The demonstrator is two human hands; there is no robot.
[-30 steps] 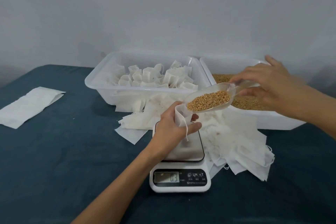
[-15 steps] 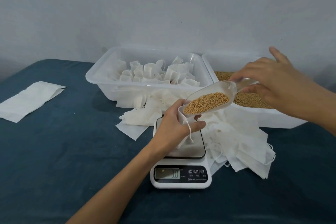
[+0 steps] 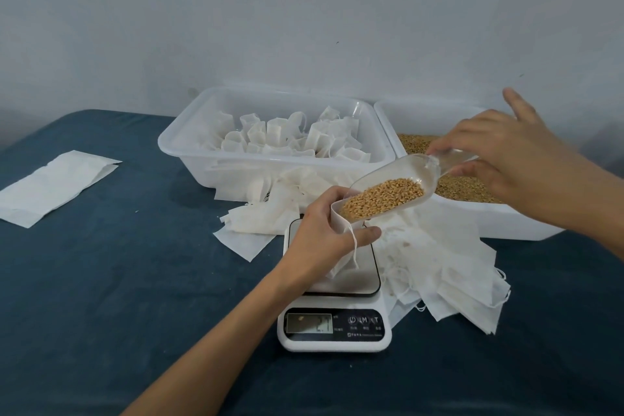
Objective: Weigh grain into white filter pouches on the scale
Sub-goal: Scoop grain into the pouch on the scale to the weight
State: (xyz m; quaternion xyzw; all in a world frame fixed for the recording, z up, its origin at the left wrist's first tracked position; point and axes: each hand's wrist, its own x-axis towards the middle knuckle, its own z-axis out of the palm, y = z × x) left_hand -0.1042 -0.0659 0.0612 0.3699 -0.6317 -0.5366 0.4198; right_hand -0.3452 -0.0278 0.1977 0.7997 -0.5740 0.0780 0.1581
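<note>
My left hand (image 3: 324,230) grips a white filter pouch (image 3: 339,224) by its open mouth, just above the steel plate of the white scale (image 3: 334,331). A clear plastic scoop (image 3: 401,179) heaped with golden grain (image 3: 381,197) is tilted down, its lip inside the pouch mouth. My right hand (image 3: 499,152) holds the scoop's handle from above, with its far fingers spread. The pouch's drawstring dangles over my left thumb. The scale's display is lit but unreadable.
A white tub (image 3: 189,145) of filled pouches stands behind the scale. To its right is a white tub of grain (image 3: 506,226). Empty pouches (image 3: 449,267) lie heaped between the tubs and right of the scale. A flat white bag (image 3: 50,186) lies at far left on the blue cloth.
The scoop has moved lower and left and tipped further, so its lip now sits in the pouch mouth. My left hand keeps its hold on the pouch over the scale.
</note>
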